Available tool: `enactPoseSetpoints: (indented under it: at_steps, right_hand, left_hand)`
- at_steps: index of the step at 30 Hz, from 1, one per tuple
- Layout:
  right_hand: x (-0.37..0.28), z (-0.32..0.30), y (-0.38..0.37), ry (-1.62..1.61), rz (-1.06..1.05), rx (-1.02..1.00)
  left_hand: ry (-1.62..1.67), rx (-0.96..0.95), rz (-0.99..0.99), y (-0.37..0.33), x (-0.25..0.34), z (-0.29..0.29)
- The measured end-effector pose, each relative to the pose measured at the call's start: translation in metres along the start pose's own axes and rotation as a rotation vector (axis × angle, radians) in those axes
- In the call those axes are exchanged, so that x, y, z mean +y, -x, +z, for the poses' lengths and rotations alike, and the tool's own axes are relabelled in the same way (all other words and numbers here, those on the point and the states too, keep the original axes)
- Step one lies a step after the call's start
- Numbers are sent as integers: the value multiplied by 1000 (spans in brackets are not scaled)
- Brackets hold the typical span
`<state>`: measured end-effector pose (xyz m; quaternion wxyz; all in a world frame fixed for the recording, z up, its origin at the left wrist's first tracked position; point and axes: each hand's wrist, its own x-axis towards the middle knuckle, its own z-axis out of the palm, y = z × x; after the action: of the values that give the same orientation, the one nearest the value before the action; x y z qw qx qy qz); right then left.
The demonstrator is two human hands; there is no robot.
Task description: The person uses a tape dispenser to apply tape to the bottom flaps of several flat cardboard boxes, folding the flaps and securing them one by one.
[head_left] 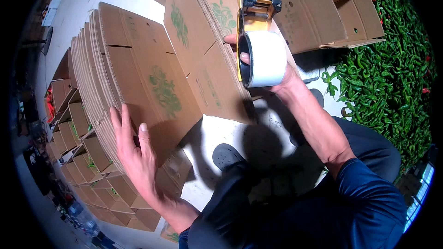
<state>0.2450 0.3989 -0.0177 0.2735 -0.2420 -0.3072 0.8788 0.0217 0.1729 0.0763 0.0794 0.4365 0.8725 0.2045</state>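
Note:
In my right hand (287, 82) is a yellow and black tape dispenser (257, 3) loaded with a wide white roll of tape (268, 59). Its fingers wrap round the roll and poke past the left side of the frame. Just left of the dispenser leans a flattened cardboard box (196, 41) with green leaf prints. My left hand (138, 159) is open, its fingers spread against the near edge of a thick stack of flattened cardboard boxes (140, 64). The right palm is hidden by the roll.
Green chili peppers (392, 60), with a few red ones, form a large pile on the right. An opened cardboard box (314, 16) sits beside it. Several boxes (99, 175) holding some peppers stand at the lower left. My shoe (227, 156) rests on the pale floor (210, 131).

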Motion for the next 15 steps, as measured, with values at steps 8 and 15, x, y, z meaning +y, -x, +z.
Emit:
enactPoseSetpoints:
  at_steps: [8,15]
  right_hand:
    - [0,6,0,47,-15,45]
    - [9,-5,-3,57,-70,9]
  left_hand:
    - [168,-35,14,2,-2,-3]
    - [-157,-4,94,3,-4,3]
